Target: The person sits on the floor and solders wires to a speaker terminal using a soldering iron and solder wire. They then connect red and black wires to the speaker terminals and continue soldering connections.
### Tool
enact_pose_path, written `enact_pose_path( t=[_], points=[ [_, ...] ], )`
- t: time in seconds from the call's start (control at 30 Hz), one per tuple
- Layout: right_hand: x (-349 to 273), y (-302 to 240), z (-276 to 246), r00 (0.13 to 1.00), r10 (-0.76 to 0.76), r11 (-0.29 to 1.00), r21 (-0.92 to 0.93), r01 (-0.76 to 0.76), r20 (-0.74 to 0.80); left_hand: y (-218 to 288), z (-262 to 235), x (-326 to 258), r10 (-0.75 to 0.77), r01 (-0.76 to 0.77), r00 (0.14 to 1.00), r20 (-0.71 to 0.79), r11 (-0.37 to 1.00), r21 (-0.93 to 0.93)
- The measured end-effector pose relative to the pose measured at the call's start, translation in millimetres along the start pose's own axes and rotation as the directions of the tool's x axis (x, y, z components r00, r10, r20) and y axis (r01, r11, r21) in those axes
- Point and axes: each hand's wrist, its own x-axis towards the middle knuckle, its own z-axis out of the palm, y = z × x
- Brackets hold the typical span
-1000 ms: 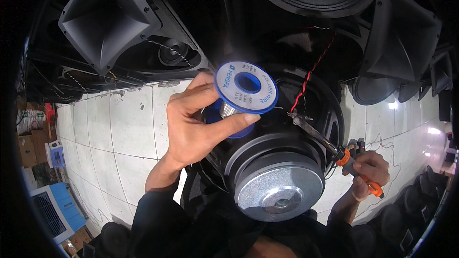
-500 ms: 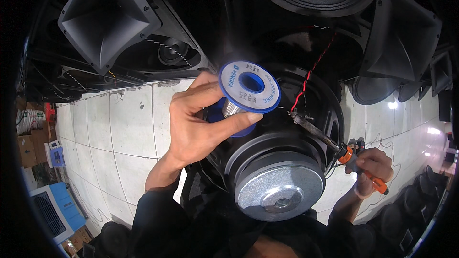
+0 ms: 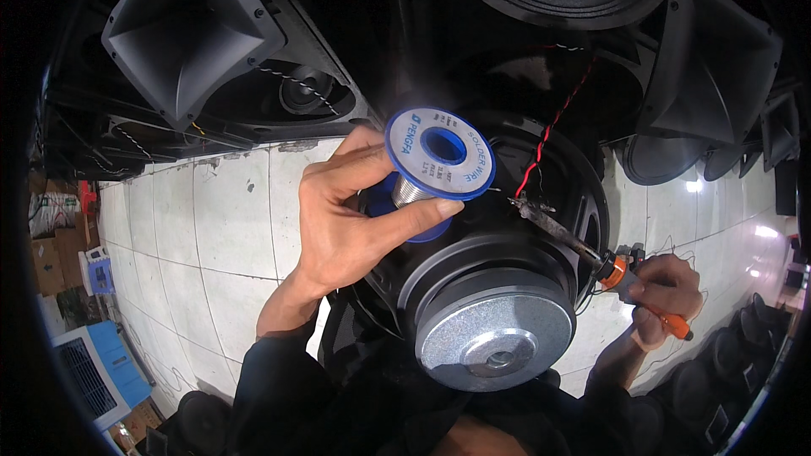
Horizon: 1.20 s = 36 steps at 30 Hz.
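Blue solder spool (image 3: 438,154) and orange-handled soldering iron (image 3: 591,253) above speaker.

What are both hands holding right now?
Left hand: closed on a blue plastic spool of silver solder wire.
Right hand: closed on an orange-handled soldering iron.

The right hand (image 3: 663,295) now sits slightly lower and further right than a second ago, drawing the orange-handled soldering iron (image 3: 591,253) with it. The left hand (image 3: 346,219) carries the blue solder spool (image 3: 439,165) a little to the right, nearer the red wire (image 3: 549,131).
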Motion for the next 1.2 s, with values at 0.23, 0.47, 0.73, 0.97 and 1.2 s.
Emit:
enact_pose_path(
  t=[0.23,0.47,0.73,0.97,1.2],
  points=[
    [3.3,14.7,-3.6,0.997,0.073,0.987,0.14,-0.073,0.004,1.8,-1.2,-0.4,-0.018,0.018,1.0,-0.001,1.0,0.004],
    [3.2,14.0,4.3,0.993,0.099,0.972,0.219,-0.082,-0.065,2.8,-1.2,0.2,-0.018,0.018,1.0,0.012,1.0,0.001],
    [-4.6,15.4,4.9,0.988,0.107,0.97,0.23,-0.08,-0.108,1.1,-1.1,-0.6,-0.019,0.019,1.0,0.0,1.0,-0.017],
    [-5.7,16.2,7.1,0.99,0.094,0.972,0.224,-0.068,-0.109,-0.6,-2.8,-0.8,-0.014,0.014,1.0,0.002,1.0,0.002],
    [-2.4,13.5,10.1,0.988,0.098,0.968,0.243,-0.066,-0.12,-1.8,-2.9,-1.1,-0.008,0.008,1.0,0.003,1.0,-0.005]
  ],
)
